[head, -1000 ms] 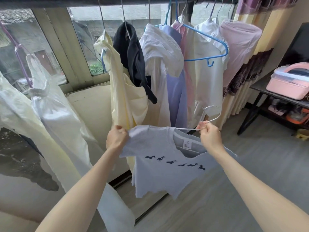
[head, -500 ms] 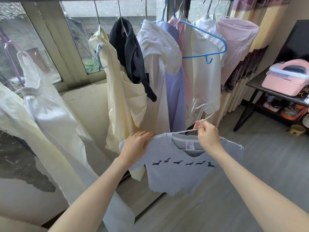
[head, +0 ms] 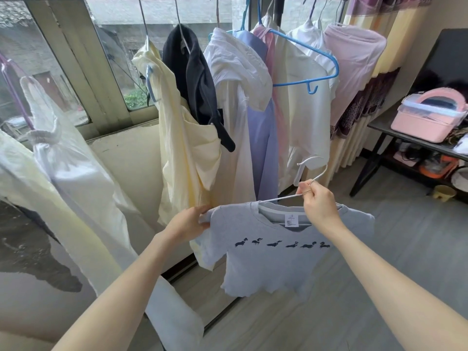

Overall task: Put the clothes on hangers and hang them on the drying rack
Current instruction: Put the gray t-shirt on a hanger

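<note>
T-shirt (head: 273, 252) pinched in both hands

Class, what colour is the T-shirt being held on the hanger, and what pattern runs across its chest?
Light grey T-shirt, with a row of small dark animal shapes; head view.

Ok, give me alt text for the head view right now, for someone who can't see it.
Two bare hands hold a grey T-shirt on a white hanger: the right hand grips the hanger's neck, the left hand pinches a shoulder. Behind hang pale garments and an empty blue hanger.
</note>
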Tool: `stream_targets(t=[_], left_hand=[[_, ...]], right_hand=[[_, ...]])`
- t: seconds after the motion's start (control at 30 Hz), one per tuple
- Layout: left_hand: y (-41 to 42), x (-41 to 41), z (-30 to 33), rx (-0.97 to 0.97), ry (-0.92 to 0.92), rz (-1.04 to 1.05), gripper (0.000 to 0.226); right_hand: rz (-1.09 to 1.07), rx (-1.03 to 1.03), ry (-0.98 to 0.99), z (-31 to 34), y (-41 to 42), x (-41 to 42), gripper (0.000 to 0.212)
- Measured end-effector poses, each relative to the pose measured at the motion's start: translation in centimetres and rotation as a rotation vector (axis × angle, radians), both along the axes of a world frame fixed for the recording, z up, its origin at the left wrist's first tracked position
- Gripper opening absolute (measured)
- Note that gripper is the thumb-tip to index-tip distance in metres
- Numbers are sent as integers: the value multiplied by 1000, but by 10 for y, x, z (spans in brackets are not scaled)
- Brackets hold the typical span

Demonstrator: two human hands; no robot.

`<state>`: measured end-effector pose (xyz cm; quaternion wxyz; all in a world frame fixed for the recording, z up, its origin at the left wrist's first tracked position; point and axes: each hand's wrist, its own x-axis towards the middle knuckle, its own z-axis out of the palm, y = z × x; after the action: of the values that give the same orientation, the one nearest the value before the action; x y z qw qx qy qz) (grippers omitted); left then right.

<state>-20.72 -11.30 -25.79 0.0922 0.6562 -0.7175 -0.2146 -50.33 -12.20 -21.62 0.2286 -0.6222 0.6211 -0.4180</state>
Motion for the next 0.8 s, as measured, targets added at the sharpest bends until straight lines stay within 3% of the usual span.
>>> stream_targets(t=[0.1,0.17,0.23,0.3,0.37,0.5,0.6,0.7,0.8], left_hand=[[6,-17,8,-1,100,-86,51],[10,-35,15,-106,10,-151,60],[14,-57,18,-265,-135,-196,51],[15,-76,19,-426,-163,-189,35],[13,-89,20,-519,-33,-153,23],[5,-83,22,-469,223,-105,30],[4,-68,26,-441,322,-67,30],[2,-54,31,-437,346,13,28],[1,-50,36,-393,310,41,29]], right_hand=[[49,21,-15,3,3,5,30],[75,32,-18,5,4,11,30],[112,46,-49,8,5,18,26],[141,51,-86,12,7,26,23],[155,48,-101,17,8,32,21],[189,0,-138,19,12,22,19],[18,-94,74,5,14,-5,26],[-6,44,404,-7,12,-31,28],[90,99,415,-12,8,-33,23]])
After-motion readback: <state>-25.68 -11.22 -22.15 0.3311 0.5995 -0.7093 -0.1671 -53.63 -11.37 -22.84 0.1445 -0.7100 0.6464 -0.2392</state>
